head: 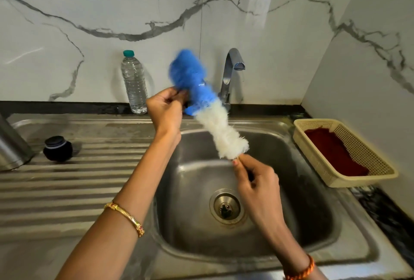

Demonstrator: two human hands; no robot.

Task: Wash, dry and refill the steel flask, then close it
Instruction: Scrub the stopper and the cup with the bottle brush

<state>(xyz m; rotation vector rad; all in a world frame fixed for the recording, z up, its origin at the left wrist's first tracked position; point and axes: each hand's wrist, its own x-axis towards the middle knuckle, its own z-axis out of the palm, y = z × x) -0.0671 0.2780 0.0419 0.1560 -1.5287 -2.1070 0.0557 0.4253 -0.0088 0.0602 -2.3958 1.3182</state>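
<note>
Bottle brush (206, 105), blue and white, held over sink (280, 230)
Left hand (165, 109) pinches blue end, right hand (257, 183) pinches handle; steel flask (11, 147) far left on drainboard, black cap (57, 148) beside it

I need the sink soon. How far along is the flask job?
Early. Done: the black cap is off, beside the steel flask on the drainboard. In hand: the left hand and right hand hold the bottle brush over the sink. Left: scrubbing, drying, refilling, closing.
</note>
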